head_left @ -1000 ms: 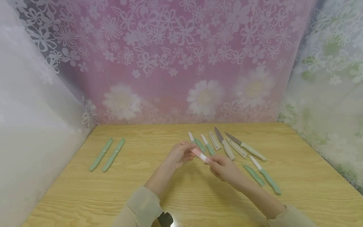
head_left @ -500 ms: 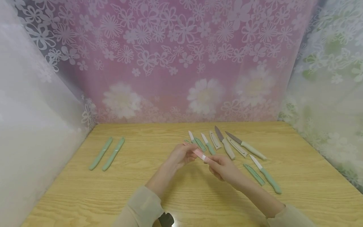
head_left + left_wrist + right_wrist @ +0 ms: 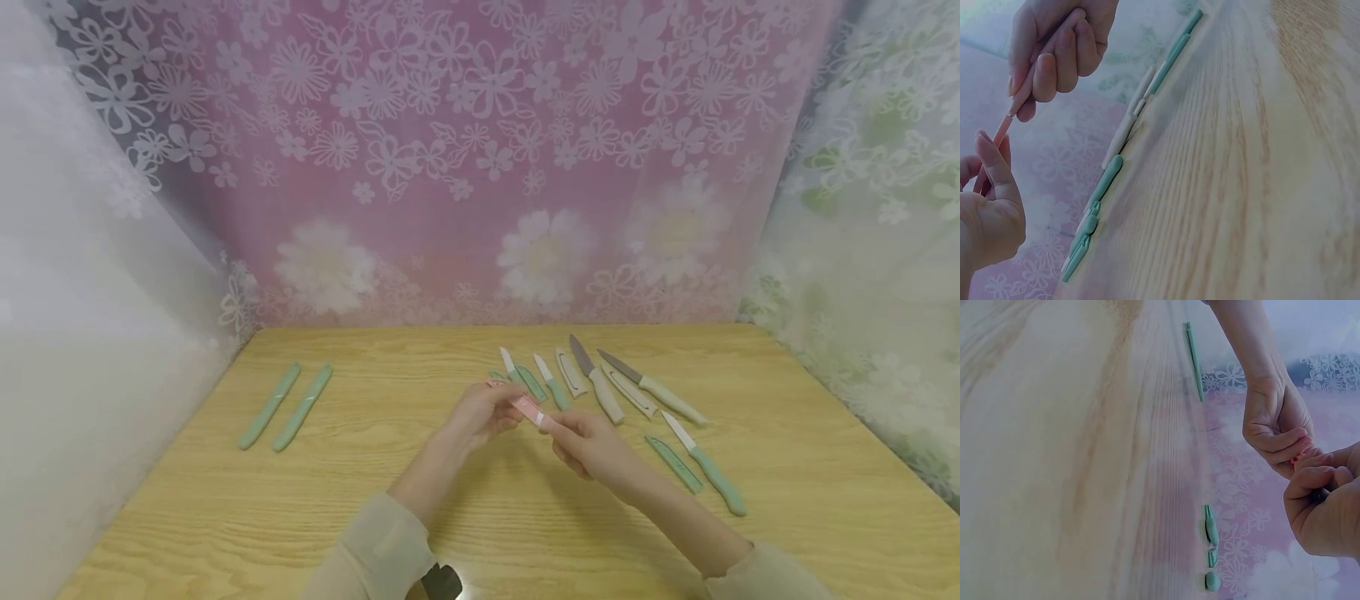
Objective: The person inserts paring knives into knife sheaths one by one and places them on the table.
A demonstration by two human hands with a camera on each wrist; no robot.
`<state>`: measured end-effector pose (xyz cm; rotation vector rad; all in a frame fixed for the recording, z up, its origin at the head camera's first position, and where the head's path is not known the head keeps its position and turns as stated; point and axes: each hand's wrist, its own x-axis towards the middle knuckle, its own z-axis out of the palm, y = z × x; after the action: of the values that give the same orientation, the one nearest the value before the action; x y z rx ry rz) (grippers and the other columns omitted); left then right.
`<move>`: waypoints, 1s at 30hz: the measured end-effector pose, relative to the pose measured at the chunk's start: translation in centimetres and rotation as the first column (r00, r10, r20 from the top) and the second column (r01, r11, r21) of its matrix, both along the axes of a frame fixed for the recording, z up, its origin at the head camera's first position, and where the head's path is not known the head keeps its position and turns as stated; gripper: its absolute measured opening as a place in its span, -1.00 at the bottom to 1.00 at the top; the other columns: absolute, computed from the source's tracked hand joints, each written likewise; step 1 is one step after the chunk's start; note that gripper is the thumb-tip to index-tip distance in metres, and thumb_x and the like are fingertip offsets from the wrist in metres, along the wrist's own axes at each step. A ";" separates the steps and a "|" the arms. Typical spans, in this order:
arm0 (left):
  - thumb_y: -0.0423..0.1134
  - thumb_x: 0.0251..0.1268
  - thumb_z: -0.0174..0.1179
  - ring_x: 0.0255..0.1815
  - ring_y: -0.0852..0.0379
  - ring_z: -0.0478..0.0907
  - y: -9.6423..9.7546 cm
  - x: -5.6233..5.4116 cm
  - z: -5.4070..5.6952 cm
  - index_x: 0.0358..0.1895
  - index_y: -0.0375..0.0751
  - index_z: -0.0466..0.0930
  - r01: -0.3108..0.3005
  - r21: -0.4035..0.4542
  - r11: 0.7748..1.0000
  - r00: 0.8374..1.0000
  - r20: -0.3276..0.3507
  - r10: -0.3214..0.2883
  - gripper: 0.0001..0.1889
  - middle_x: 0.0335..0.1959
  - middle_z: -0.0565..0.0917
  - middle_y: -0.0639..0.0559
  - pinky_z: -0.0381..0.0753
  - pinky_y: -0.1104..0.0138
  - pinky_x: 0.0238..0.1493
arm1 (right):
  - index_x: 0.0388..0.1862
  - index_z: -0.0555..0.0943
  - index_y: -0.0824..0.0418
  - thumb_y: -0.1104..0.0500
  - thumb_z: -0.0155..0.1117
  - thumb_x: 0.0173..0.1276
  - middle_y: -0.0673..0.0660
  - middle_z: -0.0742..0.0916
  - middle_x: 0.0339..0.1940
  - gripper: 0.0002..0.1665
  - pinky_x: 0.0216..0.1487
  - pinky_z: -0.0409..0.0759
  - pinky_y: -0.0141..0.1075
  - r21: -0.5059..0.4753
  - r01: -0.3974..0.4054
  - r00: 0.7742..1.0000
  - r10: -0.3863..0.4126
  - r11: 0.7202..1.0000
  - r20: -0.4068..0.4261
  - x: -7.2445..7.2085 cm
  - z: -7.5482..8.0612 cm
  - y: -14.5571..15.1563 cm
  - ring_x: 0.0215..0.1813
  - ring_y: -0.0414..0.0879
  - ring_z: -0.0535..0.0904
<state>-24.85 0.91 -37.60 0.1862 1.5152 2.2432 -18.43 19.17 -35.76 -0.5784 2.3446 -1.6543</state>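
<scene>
Above the table's middle, my left hand [image 3: 480, 414] pinches a pink knife sheath [image 3: 528, 408] between thumb and fingers. My right hand [image 3: 596, 444] grips the handle of a pink paring knife [image 3: 1024, 95], fingers curled round it in the left wrist view. Most of the white blade is inside the sheath; only a short bit shows between sheath and handle. In the right wrist view the hands nearly meet and hide most of the knife. Behind them lie a small green knife [image 3: 556, 392], another green knife [image 3: 507, 360] and a green sheath [image 3: 531, 383].
Two green sheathed knives [image 3: 303, 408] lie at left on the wooden table [image 3: 375, 517]. At right are a beige-handled knife [image 3: 606, 400], a second beige knife [image 3: 671, 400], beige sheaths [image 3: 628, 390], a green knife [image 3: 718, 480] with its bare blade, and a green sheath [image 3: 672, 463].
The white blade has slid deeper into the pink sheath, so less of it shows. Both hands keep their grips and have hardly moved.
</scene>
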 end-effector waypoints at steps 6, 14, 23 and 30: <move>-0.38 0.25 0.09 -0.73 0.31 0.48 -0.6 0.0 0.3 -0.51 -0.20 0.59 0.009 -0.010 1.000 1.000 -0.027 -0.010 -0.82 -0.62 0.63 0.05 0.48 0.58 -0.63 | 0.01 0.46 0.48 0.00 -0.04 0.47 0.00 0.42 -0.71 -0.48 -0.73 0.15 -0.53 0.001 -0.007 0.997 0.006 1.000 0.072 0.0 -0.1 -0.4 -0.72 -0.28 0.19; -0.25 0.27 0.16 -0.71 0.30 0.45 -1.7 -0.8 1.5 -0.37 -0.31 0.56 -0.105 -0.115 0.988 0.991 -0.097 0.094 -0.83 -0.59 0.62 0.07 0.48 0.55 -0.60 | 0.07 0.41 0.51 0.07 -0.02 0.44 0.08 0.58 -0.55 -0.50 -0.51 0.38 -0.42 -0.033 -0.205 0.954 0.208 0.978 0.216 0.0 -0.4 -0.3 -0.55 -0.19 0.38; -0.07 0.18 0.24 -0.51 0.16 0.47 -0.9 1.6 1.6 -0.37 -0.35 0.67 -0.168 -0.485 0.858 0.942 -0.336 -0.005 -0.67 -0.37 0.66 -0.02 0.57 0.36 -0.41 | 0.18 0.38 0.45 0.13 -0.07 0.44 0.02 0.50 -0.76 -0.52 -0.77 0.13 -0.53 0.223 0.008 1.000 -0.007 0.975 -0.007 -0.8 -0.9 -3.1 -0.77 -0.28 0.19; -0.10 0.24 0.19 -0.14 -0.01 0.56 -3.6 1.3 2.9 -0.12 -0.30 0.64 -0.277 -0.534 0.799 0.926 -0.370 0.074 -0.68 -0.19 0.66 -0.11 0.49 -0.01 0.03 | -0.13 0.51 0.48 0.17 -0.01 0.42 0.10 0.59 -0.65 -0.66 -0.78 0.25 -0.53 0.268 -0.045 0.996 0.066 0.962 -0.068 -0.8 -1.1 -3.6 -0.76 -0.26 0.28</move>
<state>-23.58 -2.68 -34.69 0.2508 2.4230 1.8179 -19.27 15.57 -36.88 -0.6551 2.5230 -1.2843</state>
